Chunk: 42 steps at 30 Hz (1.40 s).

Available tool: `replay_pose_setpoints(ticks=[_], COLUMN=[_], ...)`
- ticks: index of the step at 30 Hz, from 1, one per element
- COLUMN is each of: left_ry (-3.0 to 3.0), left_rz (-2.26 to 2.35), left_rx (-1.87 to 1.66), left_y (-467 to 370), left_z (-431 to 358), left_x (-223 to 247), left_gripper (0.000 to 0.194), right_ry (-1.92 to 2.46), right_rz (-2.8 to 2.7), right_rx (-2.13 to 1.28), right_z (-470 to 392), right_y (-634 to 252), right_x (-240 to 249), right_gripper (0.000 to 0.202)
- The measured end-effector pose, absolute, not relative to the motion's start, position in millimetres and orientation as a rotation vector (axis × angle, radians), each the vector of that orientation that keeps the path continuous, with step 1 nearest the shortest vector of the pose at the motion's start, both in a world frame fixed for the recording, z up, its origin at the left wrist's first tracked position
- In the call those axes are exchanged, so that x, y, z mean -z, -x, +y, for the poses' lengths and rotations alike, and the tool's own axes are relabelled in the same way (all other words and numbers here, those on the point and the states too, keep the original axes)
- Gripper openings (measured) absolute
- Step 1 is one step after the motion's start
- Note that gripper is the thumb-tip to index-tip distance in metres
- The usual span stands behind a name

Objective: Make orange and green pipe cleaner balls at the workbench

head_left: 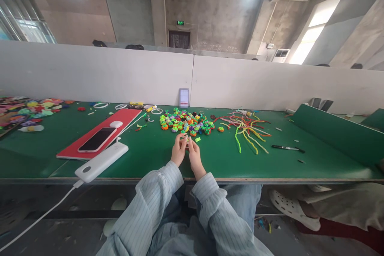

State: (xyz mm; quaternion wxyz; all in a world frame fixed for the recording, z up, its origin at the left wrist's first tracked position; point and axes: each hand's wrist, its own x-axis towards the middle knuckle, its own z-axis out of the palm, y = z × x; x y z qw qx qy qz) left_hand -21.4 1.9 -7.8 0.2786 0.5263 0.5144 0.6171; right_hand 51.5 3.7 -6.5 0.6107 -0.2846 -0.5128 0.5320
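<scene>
My left hand and my right hand meet over the green table, near its front edge. Their fingertips are pinched together around something small, partly yellow-green, which the fingers mostly hide. Just beyond them lies a pile of small colourful fuzzy pieces in green, orange, purple and white. A small yellow-green piece rests on the table right of my fingertips. To the right spreads a bunch of fuzzy stems in red, yellow, green and pale pink.
On the left, a red folder carries a phone, with a white power bank beside it. A black pen lies right. Another phone leans on the white partition. A person's shoe shows below right.
</scene>
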Motion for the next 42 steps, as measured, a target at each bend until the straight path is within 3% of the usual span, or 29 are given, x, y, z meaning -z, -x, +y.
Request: replay_pose_setpoints(ticks=[16,32,42], left_ry=[-1.540,-1.606,-1.643], left_rz=[1.221,1.260,1.437], left_rx=[-1.585,-1.588,-1.614], left_y=[19,24,24], left_z=[-5,-2,-1], left_x=[-6,-5,2], left_gripper=[0.042,0.035,0.031], right_ry=[0.709,0.673,0.659], right_rz=[-1.181,-1.152,-1.095], right_rx=[-1.101,-1.234,-1.293], right_z=[6,2,0], right_y=[-52,-52,-50], right_x=[11,5,5], right_gripper=[0.036,0.043,0.038])
